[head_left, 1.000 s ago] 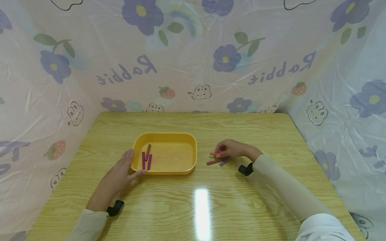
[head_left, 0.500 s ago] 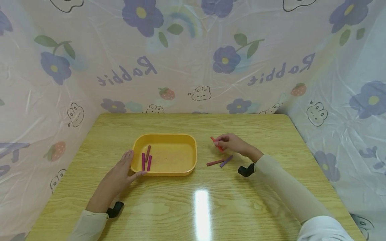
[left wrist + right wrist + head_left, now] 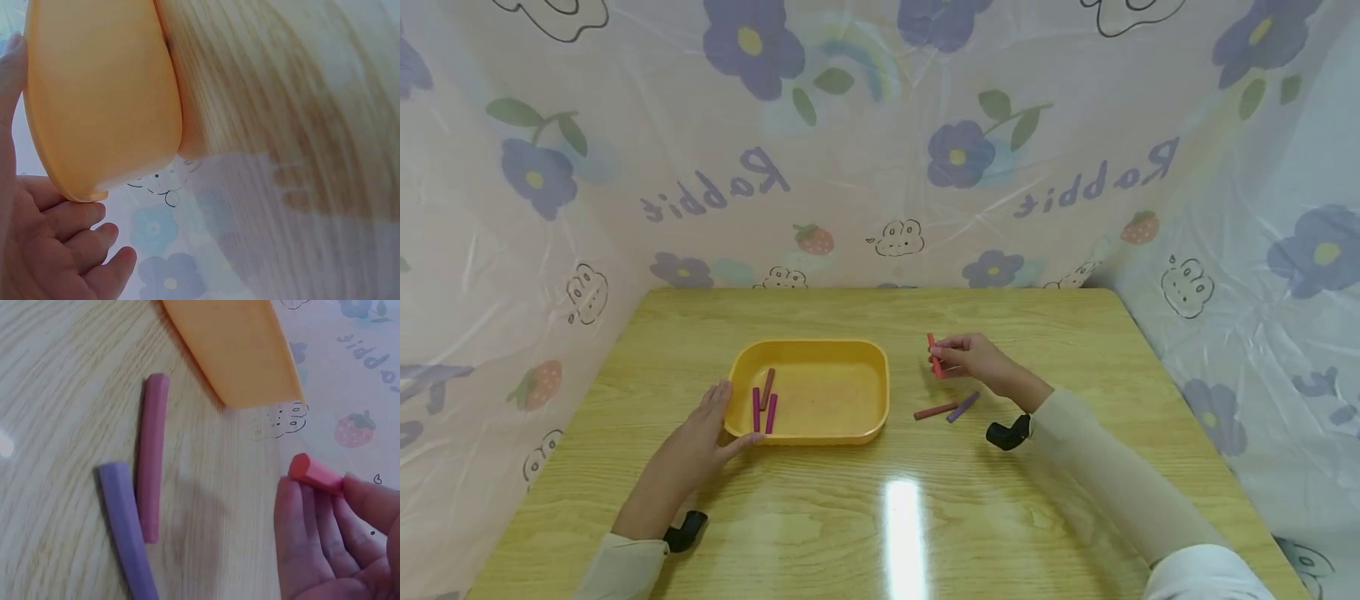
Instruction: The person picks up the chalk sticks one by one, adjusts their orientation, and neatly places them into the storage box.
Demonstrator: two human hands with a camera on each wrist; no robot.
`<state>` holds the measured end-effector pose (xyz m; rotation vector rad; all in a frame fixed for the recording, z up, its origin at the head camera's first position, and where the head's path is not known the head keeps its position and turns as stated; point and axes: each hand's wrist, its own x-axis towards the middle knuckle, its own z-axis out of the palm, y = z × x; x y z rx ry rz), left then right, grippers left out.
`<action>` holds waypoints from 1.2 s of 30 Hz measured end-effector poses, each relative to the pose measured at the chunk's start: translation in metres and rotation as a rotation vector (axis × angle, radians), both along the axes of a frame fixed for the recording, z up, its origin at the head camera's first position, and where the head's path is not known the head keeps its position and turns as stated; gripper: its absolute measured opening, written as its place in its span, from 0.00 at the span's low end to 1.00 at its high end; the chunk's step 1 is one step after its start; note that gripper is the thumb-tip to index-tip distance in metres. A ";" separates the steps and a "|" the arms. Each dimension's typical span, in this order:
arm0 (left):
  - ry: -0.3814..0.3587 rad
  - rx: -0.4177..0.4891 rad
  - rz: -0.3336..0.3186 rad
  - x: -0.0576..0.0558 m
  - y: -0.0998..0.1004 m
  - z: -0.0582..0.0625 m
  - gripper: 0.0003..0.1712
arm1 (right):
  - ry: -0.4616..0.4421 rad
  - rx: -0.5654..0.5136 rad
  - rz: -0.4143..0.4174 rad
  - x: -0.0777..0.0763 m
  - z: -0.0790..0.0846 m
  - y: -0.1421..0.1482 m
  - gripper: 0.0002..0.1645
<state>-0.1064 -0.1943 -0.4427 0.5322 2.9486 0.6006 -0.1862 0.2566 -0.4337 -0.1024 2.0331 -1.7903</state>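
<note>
In the head view, my right hand (image 3: 973, 357) pinches a red faceted crayon (image 3: 937, 367) between thumb and fingers, to the right of the yellow tray (image 3: 850, 437). The right wrist view shows the end of this red crayon (image 3: 300, 466) sticking out past the fingertips. A brownish-red crayon (image 3: 934, 411) and a purple crayon (image 3: 964, 407) lie touching or nearly touching on the table below that hand. My left hand (image 3: 696, 433) rests at the tray's left end, thumb on the near rim, fingers along the outer side. Three crayons (image 3: 756, 410), two magenta and one brown, lie in the tray's left part.
The wooden table (image 3: 820, 517) ends at a patterned plastic curtain (image 3: 850, 167) behind and at both sides. Black wrist devices (image 3: 1009, 432) sit beside both wrists. A bright light reflection falls on the table's near middle.
My right hand has lifted the red crayon away from the other two and turned it from lying crosswise to nearly upright in the view. The left hand and tray have stayed in place.
</note>
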 end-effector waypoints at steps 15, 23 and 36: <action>0.022 0.005 0.000 -0.003 0.000 0.001 0.60 | -0.037 -0.127 -0.018 0.010 0.020 -0.018 0.24; 0.008 0.004 0.010 0.000 -0.001 -0.002 0.62 | -0.056 -0.178 -0.004 0.013 0.028 -0.039 0.23; 0.020 0.011 0.004 -0.001 -0.001 -0.003 0.61 | -0.126 -0.289 -0.009 0.010 0.035 -0.095 0.24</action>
